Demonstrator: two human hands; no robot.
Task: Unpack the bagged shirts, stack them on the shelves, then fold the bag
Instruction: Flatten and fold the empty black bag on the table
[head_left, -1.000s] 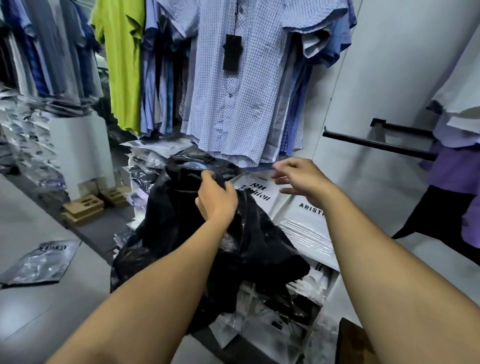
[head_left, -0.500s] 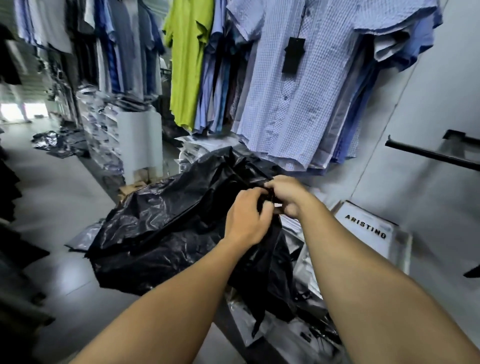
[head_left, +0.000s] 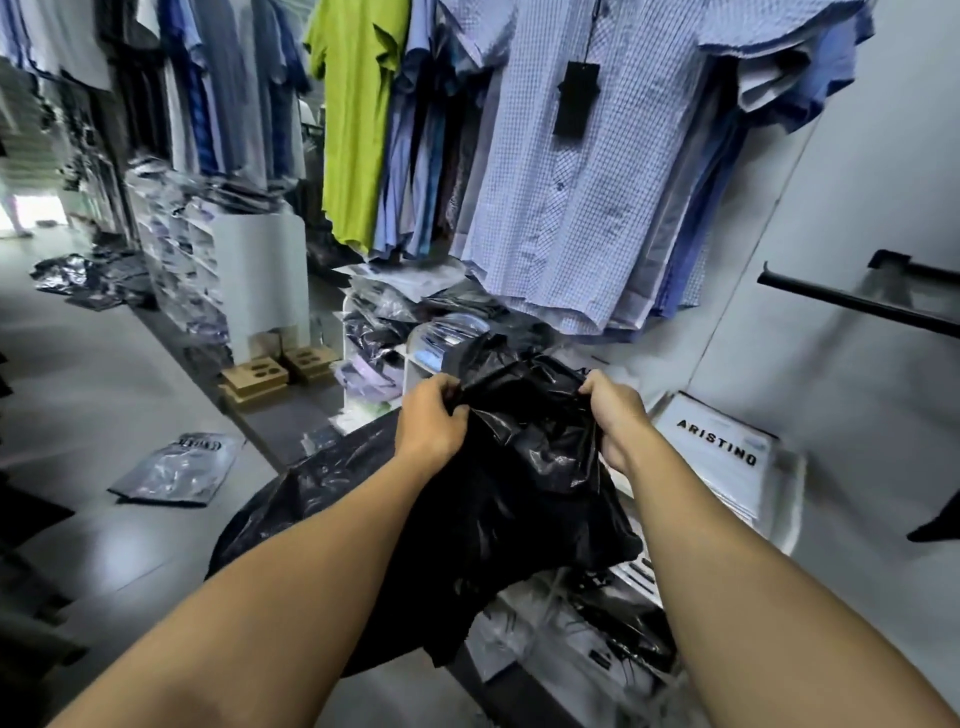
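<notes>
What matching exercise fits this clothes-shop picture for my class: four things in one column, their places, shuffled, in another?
Things: 1 black plastic bag; 2 lime-green shirt; 3 white packet printed ARISTINO; 4 grey flat packet.
Places: A lying on the floor; B hanging among blue shirts; C gripped by the left hand and right hand; D on a stack of packets.
Pairs: 1-C, 2-B, 3-D, 4-A.

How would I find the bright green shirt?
Look up at the row of hanging shirts along the wall. Left of the checked shirt with the black tag hangs the green shirt. It is the only lime one; its neighbours are blue or grey.
</notes>
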